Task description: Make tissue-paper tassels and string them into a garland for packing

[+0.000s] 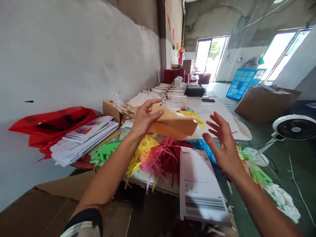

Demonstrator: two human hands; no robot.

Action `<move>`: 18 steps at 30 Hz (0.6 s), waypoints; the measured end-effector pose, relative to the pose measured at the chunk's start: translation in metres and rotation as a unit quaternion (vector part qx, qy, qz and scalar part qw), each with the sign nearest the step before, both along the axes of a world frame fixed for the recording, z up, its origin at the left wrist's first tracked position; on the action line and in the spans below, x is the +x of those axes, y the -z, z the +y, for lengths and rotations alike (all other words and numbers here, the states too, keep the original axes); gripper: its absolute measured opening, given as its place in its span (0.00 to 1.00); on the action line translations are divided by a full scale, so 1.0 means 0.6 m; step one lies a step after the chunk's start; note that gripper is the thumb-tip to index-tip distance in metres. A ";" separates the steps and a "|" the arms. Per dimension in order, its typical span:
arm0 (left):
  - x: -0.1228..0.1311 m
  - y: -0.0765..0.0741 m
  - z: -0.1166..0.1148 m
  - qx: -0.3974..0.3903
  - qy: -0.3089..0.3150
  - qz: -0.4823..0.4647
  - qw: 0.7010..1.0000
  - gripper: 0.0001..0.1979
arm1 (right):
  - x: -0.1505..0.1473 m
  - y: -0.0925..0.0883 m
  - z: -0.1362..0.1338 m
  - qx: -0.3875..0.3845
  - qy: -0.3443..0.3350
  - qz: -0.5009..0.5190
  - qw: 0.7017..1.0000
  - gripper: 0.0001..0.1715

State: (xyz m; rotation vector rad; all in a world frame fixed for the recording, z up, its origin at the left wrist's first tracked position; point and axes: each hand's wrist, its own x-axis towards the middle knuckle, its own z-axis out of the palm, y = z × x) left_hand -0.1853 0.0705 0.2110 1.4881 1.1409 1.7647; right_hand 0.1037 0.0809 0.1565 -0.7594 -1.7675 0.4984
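My left hand [145, 118] grips one end of a flat tan paper packet [174, 122] with a shiny, clear-looking surface, its thumb lying along the top. The packet hangs in the air above the table. To its right, my right hand [221, 141] is apart from it, fingers spread and nothing in them. Below lie bunches of paper strips: green [106, 153], yellow [144, 149], pink [154, 161], red [176, 156] and blue [203, 148]. A white printed envelope [201, 184] rests at the table's near edge, below my right hand.
At left, a stack of printed white envelopes [84, 138] lies against a red plastic bag [56, 121]. Farther along the table are stacked papers [172, 92], a black case [195, 91] and a phone [208, 100]. A fan [295, 128], cardboard box [266, 102] and blue crate [244, 82] stand right.
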 end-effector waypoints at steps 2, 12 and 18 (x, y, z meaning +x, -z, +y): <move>0.041 -0.012 -0.016 -0.027 0.043 -0.004 0.999 0.30 | 0.000 -0.019 0.000 -0.061 -0.044 0.042 0.996 0.40; 0.106 -0.004 -0.016 -0.229 0.312 -0.048 0.921 0.26 | 0.049 -0.012 -0.031 -0.222 -0.024 0.147 0.964 0.24; 0.136 0.013 -0.006 -0.256 0.342 -0.065 0.902 0.22 | 0.071 -0.021 -0.050 -0.117 0.004 0.001 0.993 0.24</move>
